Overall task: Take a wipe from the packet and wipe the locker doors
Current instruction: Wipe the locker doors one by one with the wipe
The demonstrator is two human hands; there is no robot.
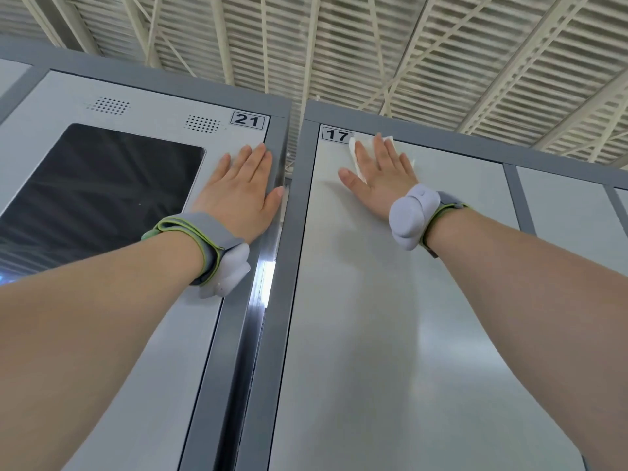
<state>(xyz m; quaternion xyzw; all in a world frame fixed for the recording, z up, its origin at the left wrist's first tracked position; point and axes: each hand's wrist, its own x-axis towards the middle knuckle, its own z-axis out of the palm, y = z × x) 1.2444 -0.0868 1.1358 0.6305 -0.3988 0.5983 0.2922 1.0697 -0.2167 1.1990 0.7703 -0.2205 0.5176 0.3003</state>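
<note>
Though flat, white wipe [356,151] at top of door [373,300].

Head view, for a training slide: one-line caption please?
Right hand presses a white wipe flat on pale grey locker door 17; left hand rests flat on pale grey panel 21.

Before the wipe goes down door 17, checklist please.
1. Contact: ok, right hand presses the wipe flat on door 17.
2. Start point: ok, the wipe sits at the door's top, beside the 17 label.
3. Path down: ok, only bare door shows below the hand.
4. Screen untouched: ok, left hand rests flat on panel 21, right of the dark screen.
5. Dampness of the wipe: cannot tell.
6. Spare wipes: cannot tell, packet not in view.
</note>
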